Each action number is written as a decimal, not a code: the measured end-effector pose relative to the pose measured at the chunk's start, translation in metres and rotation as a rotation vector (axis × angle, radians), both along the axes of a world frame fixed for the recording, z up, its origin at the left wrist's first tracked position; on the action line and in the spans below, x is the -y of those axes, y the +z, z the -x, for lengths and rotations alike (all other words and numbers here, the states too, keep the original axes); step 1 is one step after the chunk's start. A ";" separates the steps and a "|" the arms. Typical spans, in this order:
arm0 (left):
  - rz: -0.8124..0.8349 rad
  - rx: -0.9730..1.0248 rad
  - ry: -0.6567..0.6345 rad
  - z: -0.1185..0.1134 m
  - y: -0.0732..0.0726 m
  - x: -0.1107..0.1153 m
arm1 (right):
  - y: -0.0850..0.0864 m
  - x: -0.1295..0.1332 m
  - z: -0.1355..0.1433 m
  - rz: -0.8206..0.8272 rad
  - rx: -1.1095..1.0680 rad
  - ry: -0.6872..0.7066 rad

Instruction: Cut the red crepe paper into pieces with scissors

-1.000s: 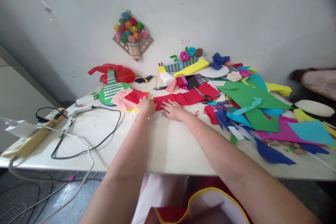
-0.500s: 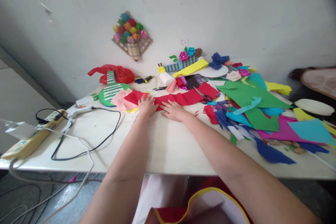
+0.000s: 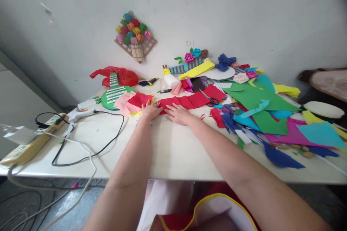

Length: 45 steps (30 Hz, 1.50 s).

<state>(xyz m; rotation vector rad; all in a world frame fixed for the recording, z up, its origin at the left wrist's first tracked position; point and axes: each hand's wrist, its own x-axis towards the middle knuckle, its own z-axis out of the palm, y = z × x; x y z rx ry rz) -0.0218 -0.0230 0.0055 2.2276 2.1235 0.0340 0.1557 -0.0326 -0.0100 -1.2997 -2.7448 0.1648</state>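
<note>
A long creased strip of red paper (image 3: 189, 101) lies across the white table. My left hand (image 3: 151, 110) rests flat near the strip's left part, fingers spread. Close beside it, my right hand (image 3: 177, 113) lies with its fingers spread on the strip's lower edge. Scissors (image 3: 210, 98) lie on the strip's right end. To the left of my left hand are a red piece (image 3: 139, 100) and pink paper (image 3: 126, 104). Neither hand grips anything.
A glue gun (image 3: 82, 114) with a looping black cable and a power strip (image 3: 35, 139) sit at left. A green guitar-shaped craft (image 3: 116, 95) stands behind. Coloured paper scraps (image 3: 271, 121) cover the right side. A purple pen (image 3: 165, 91) lies behind the strip.
My left hand has slid slightly, with its fingers lower and more spread. My right hand has barely moved.
</note>
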 end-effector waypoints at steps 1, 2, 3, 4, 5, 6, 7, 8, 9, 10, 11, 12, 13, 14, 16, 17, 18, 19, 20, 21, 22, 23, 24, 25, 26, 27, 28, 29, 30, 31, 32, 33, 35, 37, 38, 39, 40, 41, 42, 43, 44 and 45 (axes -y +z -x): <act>0.002 0.008 0.004 0.000 0.000 0.000 | -0.001 0.000 0.000 -0.001 -0.006 -0.001; 0.003 0.015 0.005 0.000 0.001 0.001 | -0.001 0.000 0.000 -0.001 -0.012 -0.003; 0.003 0.020 0.005 -0.001 0.001 0.001 | -0.001 0.000 0.000 0.002 -0.016 -0.003; 0.003 0.021 0.004 0.000 0.001 0.001 | -0.001 0.000 0.000 0.006 -0.018 -0.005; 0.005 0.019 0.001 0.000 0.001 0.001 | -0.001 0.000 0.000 0.009 -0.021 -0.007; 0.010 0.016 -0.002 0.000 0.001 0.002 | -0.001 0.000 0.000 0.010 -0.026 -0.011; 0.012 0.011 -0.003 0.000 0.001 0.002 | -0.001 0.001 0.000 0.010 -0.031 -0.017; 0.013 0.005 -0.006 0.001 0.002 0.002 | -0.001 0.001 0.000 0.012 -0.036 -0.024; 0.016 -0.003 -0.011 0.001 0.002 0.003 | 0.000 0.001 0.000 0.014 -0.040 -0.030; 0.018 -0.010 -0.015 0.001 0.002 0.003 | 0.000 0.001 -0.001 0.017 -0.040 -0.034; 0.013 -0.013 -0.013 0.001 0.003 0.003 | 0.000 0.001 -0.001 0.020 -0.039 -0.034; 0.001 -0.012 -0.004 0.001 0.003 0.003 | 0.000 0.001 -0.001 0.020 -0.036 -0.033; -0.017 -0.009 0.004 0.000 0.002 0.003 | 0.000 0.002 -0.001 0.016 -0.034 -0.029; -0.044 -0.008 0.006 -0.001 0.002 0.002 | -0.001 0.002 0.000 0.010 -0.033 -0.026; -0.097 -0.018 -0.019 -0.004 -0.001 0.001 | -0.001 0.003 0.001 -0.005 -0.035 -0.021; -0.104 -0.029 -0.050 -0.005 -0.002 0.000 | -0.001 0.003 0.001 -0.012 -0.039 -0.021; -0.093 -0.038 -0.083 -0.007 -0.004 -0.002 | -0.001 0.003 0.001 -0.023 -0.049 -0.024; -0.065 -0.040 -0.110 -0.008 -0.006 -0.003 | 0.000 0.002 0.000 -0.044 -0.072 -0.033; -0.028 -0.036 -0.124 -0.009 -0.008 -0.004 | 0.002 0.000 -0.002 -0.073 -0.106 -0.054; 0.004 -0.029 -0.126 -0.009 -0.009 -0.005 | 0.003 -0.002 -0.005 -0.111 -0.149 -0.089; 0.027 -0.023 -0.124 -0.009 -0.010 -0.006 | 0.005 -0.004 -0.010 -0.155 -0.204 -0.142; 0.039 -0.019 -0.120 -0.009 -0.011 -0.007 | 0.006 -0.007 -0.015 -0.187 -0.251 -0.218; 0.044 -0.019 -0.117 -0.009 -0.011 -0.007 | 0.008 -0.010 -0.020 -0.209 -0.282 -0.314; 0.050 -0.022 -0.117 -0.009 -0.011 -0.008 | 0.009 -0.013 -0.026 -0.213 -0.293 -0.398; 0.055 -0.024 -0.117 -0.009 -0.011 -0.008 | 0.009 -0.015 -0.031 -0.211 -0.295 -0.457; 0.059 -0.025 -0.118 -0.009 -0.011 -0.008 | 0.009 -0.017 -0.036 -0.211 -0.300 -0.500; 0.061 -0.026 -0.119 -0.009 -0.011 -0.007 | 0.009 -0.019 -0.039 -0.206 -0.302 -0.521; 0.059 -0.026 -0.118 -0.009 -0.011 -0.007 | 0.008 -0.020 -0.041 -0.199 -0.301 -0.530; 0.052 -0.025 -0.118 -0.009 -0.011 -0.007 | 0.007 -0.021 -0.042 -0.190 -0.297 -0.533; 0.045 -0.025 -0.120 -0.009 -0.011 -0.006 | 0.005 -0.022 -0.042 -0.181 -0.291 -0.534; 0.038 -0.026 -0.121 -0.010 -0.011 -0.006 | 0.004 -0.022 -0.041 -0.172 -0.284 -0.537; 0.036 -0.027 -0.121 -0.010 -0.011 -0.006 | 0.003 -0.022 -0.040 -0.166 -0.276 -0.539; 0.036 -0.027 -0.124 -0.010 -0.011 -0.006 | 0.001 -0.023 -0.038 -0.159 -0.262 -0.544; 0.049 -0.023 -0.123 -0.011 -0.011 -0.005 | 0.001 -0.024 -0.037 -0.153 -0.261 -0.543; 0.057 -0.022 -0.119 -0.011 -0.011 -0.005 | 0.000 -0.024 -0.037 -0.150 -0.266 -0.544; 0.063 -0.021 -0.116 -0.011 -0.010 -0.005 | 0.000 -0.025 -0.037 -0.148 -0.275 -0.545; 0.064 -0.020 -0.112 -0.011 -0.010 -0.005 | 0.000 -0.025 -0.036 -0.147 -0.286 -0.545; 0.064 -0.020 -0.111 -0.012 -0.010 -0.005 | -0.001 -0.026 -0.036 -0.146 -0.296 -0.544; 0.060 -0.019 -0.111 -0.012 -0.009 -0.004 | -0.001 -0.027 -0.036 -0.149 -0.304 -0.542; 0.055 -0.017 -0.113 -0.012 -0.010 -0.004 | -0.002 -0.027 -0.035 -0.154 -0.310 -0.536; 0.051 -0.015 -0.114 -0.012 -0.010 -0.004 | -0.003 -0.028 -0.034 -0.160 -0.314 -0.529; 0.050 -0.013 -0.114 -0.012 -0.010 -0.004 | -0.003 -0.028 -0.033 -0.170 -0.320 -0.521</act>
